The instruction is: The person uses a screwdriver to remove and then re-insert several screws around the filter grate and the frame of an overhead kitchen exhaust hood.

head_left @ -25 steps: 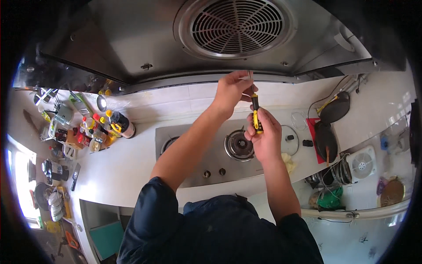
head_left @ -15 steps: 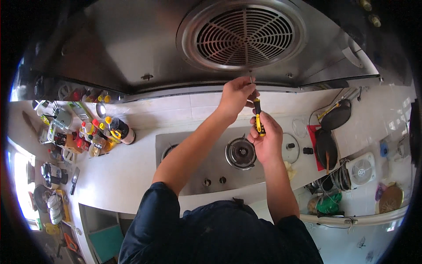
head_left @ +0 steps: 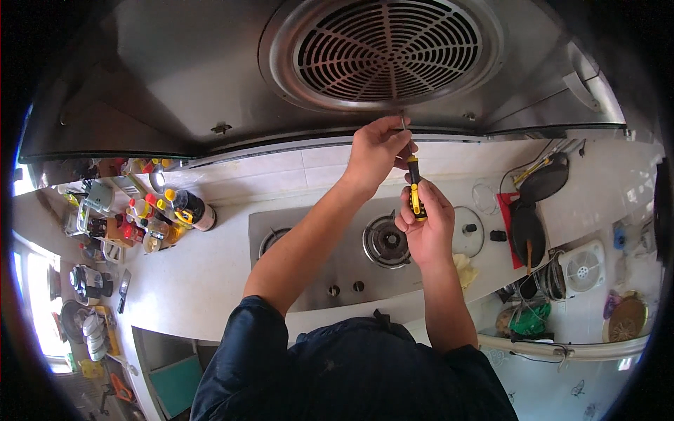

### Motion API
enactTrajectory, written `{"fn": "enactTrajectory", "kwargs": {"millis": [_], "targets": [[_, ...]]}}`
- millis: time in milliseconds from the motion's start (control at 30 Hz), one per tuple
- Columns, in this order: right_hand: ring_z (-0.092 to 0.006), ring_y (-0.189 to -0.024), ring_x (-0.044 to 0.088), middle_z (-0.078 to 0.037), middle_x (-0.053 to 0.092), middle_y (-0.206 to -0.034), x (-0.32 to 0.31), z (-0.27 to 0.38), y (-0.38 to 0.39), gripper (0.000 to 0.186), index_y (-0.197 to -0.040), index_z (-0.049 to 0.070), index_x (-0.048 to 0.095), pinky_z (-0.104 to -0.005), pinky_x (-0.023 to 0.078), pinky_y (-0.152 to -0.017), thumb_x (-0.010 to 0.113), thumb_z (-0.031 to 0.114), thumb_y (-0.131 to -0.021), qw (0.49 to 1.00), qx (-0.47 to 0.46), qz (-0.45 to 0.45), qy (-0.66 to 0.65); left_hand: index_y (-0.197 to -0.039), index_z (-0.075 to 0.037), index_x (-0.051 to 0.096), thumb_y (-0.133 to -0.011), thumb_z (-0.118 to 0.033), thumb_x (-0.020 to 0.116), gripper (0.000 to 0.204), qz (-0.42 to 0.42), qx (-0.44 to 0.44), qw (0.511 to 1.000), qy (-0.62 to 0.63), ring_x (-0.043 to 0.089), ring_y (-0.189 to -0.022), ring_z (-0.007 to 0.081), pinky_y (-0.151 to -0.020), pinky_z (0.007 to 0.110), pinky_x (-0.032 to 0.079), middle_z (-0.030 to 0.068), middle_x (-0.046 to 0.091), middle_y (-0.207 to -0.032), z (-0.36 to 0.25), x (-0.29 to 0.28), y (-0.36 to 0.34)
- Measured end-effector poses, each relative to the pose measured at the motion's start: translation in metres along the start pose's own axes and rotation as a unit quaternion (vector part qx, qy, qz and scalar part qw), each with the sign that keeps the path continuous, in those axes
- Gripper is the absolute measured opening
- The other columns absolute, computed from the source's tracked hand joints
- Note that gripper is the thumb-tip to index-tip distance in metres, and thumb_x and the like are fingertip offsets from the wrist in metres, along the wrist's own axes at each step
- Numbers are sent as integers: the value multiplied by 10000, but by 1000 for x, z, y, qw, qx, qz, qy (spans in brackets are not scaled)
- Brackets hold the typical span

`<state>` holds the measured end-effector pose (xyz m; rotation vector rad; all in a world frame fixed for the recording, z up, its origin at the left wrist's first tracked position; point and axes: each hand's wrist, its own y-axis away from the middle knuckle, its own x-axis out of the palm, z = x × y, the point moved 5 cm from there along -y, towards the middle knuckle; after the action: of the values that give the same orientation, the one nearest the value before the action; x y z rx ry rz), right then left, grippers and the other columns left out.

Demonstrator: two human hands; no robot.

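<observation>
A screwdriver [head_left: 415, 184] with a black and yellow handle points up toward the underside of a metal range hood [head_left: 182, 70]. My right hand [head_left: 430, 223] is wrapped round the lower part of its handle. Higher up, my left hand [head_left: 379, 151] closes its fingers round the thin metal shaft. The shaft's tip reaches the hood just below the round slotted grille [head_left: 390, 52]; whether it sits in a screw is too small to tell. Beneath my hands lies the steel gas hob [head_left: 323, 263], its right burner [head_left: 387, 240] next to my right wrist.
Sauce and oil bottles [head_left: 189, 209] crowd the counter's left side, with a knife [head_left: 124, 290] nearer me. To the right are a glass lid [head_left: 469, 230], a yellow cloth [head_left: 464, 271], dark pans [head_left: 526, 231] and a white fan [head_left: 582, 269]. The hood's front edge hangs low over the counter.
The hood and its grille look larger and closer, as the view has shifted slightly. Both hands keep their hold on the screwdriver, the right one's fingers shifting a little on the handle.
</observation>
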<state>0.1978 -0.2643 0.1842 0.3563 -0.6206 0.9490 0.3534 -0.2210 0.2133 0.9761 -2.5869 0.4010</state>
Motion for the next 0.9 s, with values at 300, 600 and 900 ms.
{"fn": "enactTrajectory", "kwargs": {"millis": [300, 600, 900], "targets": [[-103, -613, 507, -69, 641, -949, 1, -1, -4, 277, -1208, 13, 636, -305, 423, -571, 609, 247, -1064, 1000, 0, 4, -9, -1332, 14, 596, -1030, -105, 619, 326, -5, -6, 1000, -13, 688, -821, 161, -722, 308, 577, 98, 717, -950, -4, -2, -3], [-75, -591, 509, -64, 647, -935, -1, 0, -3, 283, -1245, -34, 620, -266, 431, -518, 650, 158, -1039, 991, -75, -37, 108, -1348, 17, 589, -1031, -102, 613, 339, 8, -8, 1000, -10, 695, -832, 170, -740, 317, 579, 108, 721, -961, -7, 1, -3], [-86, -679, 578, -25, 627, -912, -2, 2, -3, 361, -1262, -24, 630, -271, 487, -601, 754, 98, -946, 916, -183, -104, 341, -1291, 30, 630, -1027, -128, 641, 309, -31, -20, 999, -19, 699, -848, 165, -733, 309, 586, 115, 728, -950, -11, 8, 2]]}}
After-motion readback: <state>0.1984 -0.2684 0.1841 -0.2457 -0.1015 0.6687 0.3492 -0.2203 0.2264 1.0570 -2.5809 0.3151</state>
